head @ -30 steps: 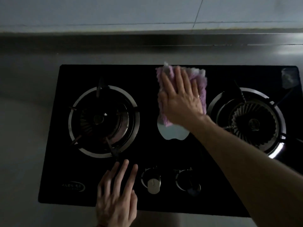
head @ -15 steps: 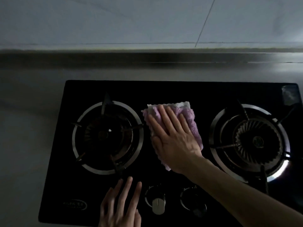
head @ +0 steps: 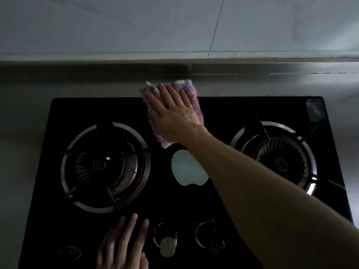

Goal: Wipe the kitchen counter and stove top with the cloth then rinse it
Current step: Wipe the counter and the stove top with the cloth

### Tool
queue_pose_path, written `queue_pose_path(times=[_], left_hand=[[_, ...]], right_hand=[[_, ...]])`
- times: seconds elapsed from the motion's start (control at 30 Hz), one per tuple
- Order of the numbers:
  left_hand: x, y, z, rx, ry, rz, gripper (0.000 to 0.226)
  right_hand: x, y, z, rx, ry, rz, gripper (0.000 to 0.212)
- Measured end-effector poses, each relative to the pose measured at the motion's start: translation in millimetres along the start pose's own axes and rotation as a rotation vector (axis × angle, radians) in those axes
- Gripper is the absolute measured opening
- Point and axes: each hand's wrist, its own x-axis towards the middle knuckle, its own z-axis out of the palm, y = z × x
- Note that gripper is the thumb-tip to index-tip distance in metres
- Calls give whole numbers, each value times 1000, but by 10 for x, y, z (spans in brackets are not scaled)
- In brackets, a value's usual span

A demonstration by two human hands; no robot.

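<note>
a pink-purple cloth (head: 192,98) is pressed flat under the right hand (head: 174,115). the grip is wide: the fingers are held straight and spread over the fabric, and nothing is curled around it. a thin ring (head: 191,106) is seen on 1 finger. the cloth is laid across the rear edge of the black glass stove top (head: 233,113), so that its far end, with a white fringe, lies on the steel desk (head: 25,113) behind and its near end lies on the glass, between the 2 burners. the left burner (head: 105,166) and the right burner (head: 275,162) are each ringed in bright metal. a pale reflection (head: 188,167) is shown on the glass just in front of the cloth, partly covered by the forearm. the left hand (head: 124,247) is rested on the front of the stove top with straight fingers, its grip also wide and holding nothing, just left of a light knob (head: 168,243). a darker knob (head: 210,243) is set beside that 1. a tiled wall (head: 116,24) is seen behind the desk.
</note>
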Motion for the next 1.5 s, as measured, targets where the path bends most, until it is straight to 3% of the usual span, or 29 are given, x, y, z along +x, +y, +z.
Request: queue_pose_path(times=[0.17,0.37,0.47,0.63,0.8,0.87,0.97,1.33,1.5], left_hand=[[-226,-59,3,-137,-190,-77,85],[-159,-115,-105,-264,-321,-43,75],[81,-73,-264,-554,-290,-157,66],[871,437,-476,-841,-253,-121,58],[1300,760,-286,-580,-495,-124,84],[1332,715,-133,-429,-615,-67,100],[1262,624,0,-360,-638,32,115],[1287,535,-13,-544,-724,40,140],[1359,483,-143,-670,-743,-26,123]], right_hand=[[-214,980,-286,-21,-53,267,62],[-282,958,-313,70,-101,396,63],[-336,967,-292,53,-75,385,64],[-526,637,-143,-33,-88,250,65],[-1071,96,164,1,-40,-50,67],[-1224,111,218,-12,-23,-72,62],[-1398,178,261,-54,-15,-109,59],[-1901,194,363,45,-69,-184,64],[-2187,306,414,89,-60,-274,62]])
